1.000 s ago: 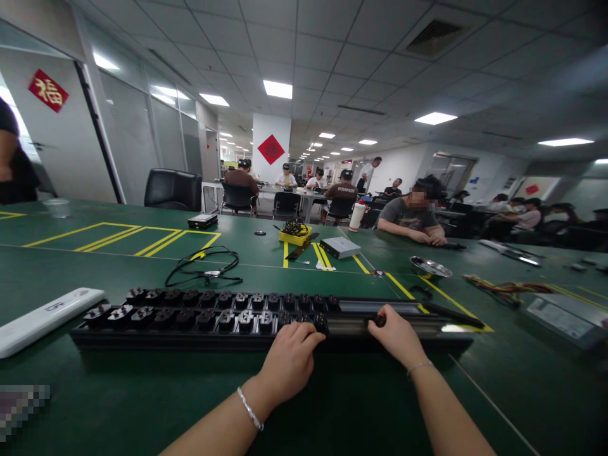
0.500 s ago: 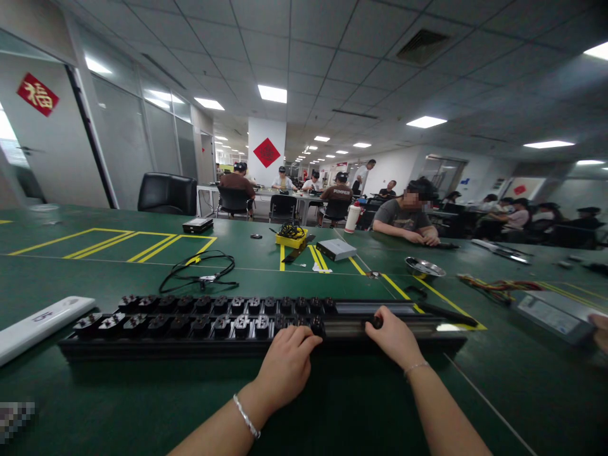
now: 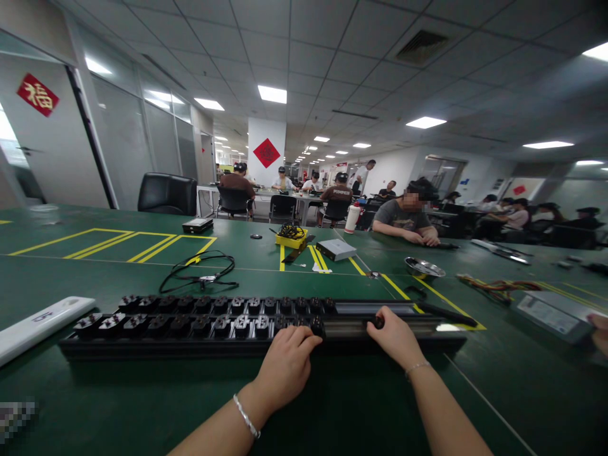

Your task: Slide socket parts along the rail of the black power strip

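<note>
A long black power track [image 3: 166, 350] lies across the green table in front of me. Two rows of black socket modules [image 3: 242, 325] fill its left and middle parts, and its right part shows bare rail. My left hand [image 3: 287, 362] is closed over the right end of the near row, fingers on the last module [image 3: 316, 326] there; its fingertips are partly hidden. Farther right, my right hand [image 3: 395, 335] pinches a single black module [image 3: 379, 322] at the near rail, a gap away from the row.
Beyond the track lie a black cable [image 3: 199, 272], a yellow box with coiled wire [image 3: 291, 237], a grey box [image 3: 336, 249] and a metal bowl [image 3: 424, 267]. A white bar [image 3: 45, 326] is at left, a power supply [image 3: 551, 313] at right. A person [image 3: 407, 218] sits across the table.
My right hand and the module in it have shifted very slightly to the right. My left hand stays in place.
</note>
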Tool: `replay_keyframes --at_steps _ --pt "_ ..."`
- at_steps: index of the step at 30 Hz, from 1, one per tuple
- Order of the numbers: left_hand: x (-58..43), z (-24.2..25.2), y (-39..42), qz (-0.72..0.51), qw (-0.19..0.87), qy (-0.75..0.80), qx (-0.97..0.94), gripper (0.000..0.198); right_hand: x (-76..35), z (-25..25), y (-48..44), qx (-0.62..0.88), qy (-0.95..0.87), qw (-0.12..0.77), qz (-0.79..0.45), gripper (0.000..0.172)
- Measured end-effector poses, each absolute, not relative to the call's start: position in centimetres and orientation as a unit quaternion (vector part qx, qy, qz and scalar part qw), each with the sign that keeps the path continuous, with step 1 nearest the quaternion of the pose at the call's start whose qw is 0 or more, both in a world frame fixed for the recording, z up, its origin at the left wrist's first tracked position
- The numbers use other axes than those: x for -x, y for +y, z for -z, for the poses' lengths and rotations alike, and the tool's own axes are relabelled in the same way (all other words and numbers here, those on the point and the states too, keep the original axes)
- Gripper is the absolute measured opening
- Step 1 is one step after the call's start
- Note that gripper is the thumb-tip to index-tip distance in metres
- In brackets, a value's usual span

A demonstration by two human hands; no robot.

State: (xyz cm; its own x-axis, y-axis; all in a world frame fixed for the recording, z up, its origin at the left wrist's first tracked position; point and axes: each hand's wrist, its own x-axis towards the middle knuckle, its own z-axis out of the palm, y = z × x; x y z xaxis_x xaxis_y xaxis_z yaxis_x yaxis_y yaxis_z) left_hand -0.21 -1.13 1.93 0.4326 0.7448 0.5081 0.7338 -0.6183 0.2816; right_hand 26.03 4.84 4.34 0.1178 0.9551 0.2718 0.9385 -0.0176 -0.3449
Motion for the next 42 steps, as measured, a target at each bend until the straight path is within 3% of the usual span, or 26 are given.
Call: replay_keyframes --at_steps 19,26,42 --pt "0.2 -1.7 -1.0 -0.299 0.019 0.438 -0.848 0.042 -26.0 -3.5 4.8 0.752 -0.619 0.226 -0.027 0.024" --pt "0.2 -1.8 -1.1 -0.303 0.017 0.438 -0.846 0.042 -26.2 -2.8 4.6 0.712 -0.653 0.256 0.037 0.016" --pt "0.3 -1.7 -1.0 -0.303 -0.001 0.440 -0.846 0.041 -26.1 -2.6 4.5 0.715 -0.641 0.278 0.038 0.016"
